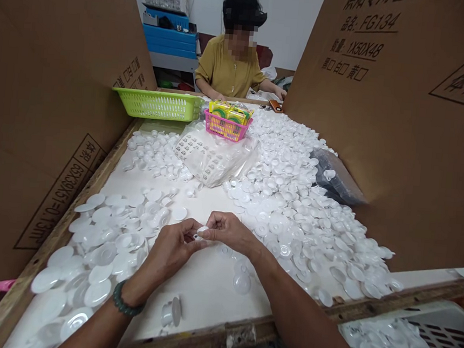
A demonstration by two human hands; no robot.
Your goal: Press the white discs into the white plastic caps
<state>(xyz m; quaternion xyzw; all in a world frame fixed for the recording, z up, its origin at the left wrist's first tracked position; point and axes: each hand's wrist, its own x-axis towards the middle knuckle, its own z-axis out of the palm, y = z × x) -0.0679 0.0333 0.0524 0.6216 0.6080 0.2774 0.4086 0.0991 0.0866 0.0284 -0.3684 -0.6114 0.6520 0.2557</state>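
Over the middle of the white tabletop [201, 296], my left hand [172, 250] and my right hand [231, 231] meet fingertip to fingertip. Both pinch a small white plastic disc-shaped piece [201, 230]; fingers hide part of it. A green beaded bracelet [127, 299] circles my left wrist. Left of my hands spreads a loose heap of larger round white lids [99, 273]. To the right lies a big pile of small white plastic caps [286, 200]. One flanged white piece [171, 312] rests on its side near the front edge.
Tall cardboard boxes stand at left [47, 98] and right [400, 156]. Farther back are printed plastic bags [209, 158], a pink basket [223, 127] of yellow packets and a green basket [160, 105]. A person [231, 65] sits opposite. A crate [437, 333] holds white pieces at lower right.
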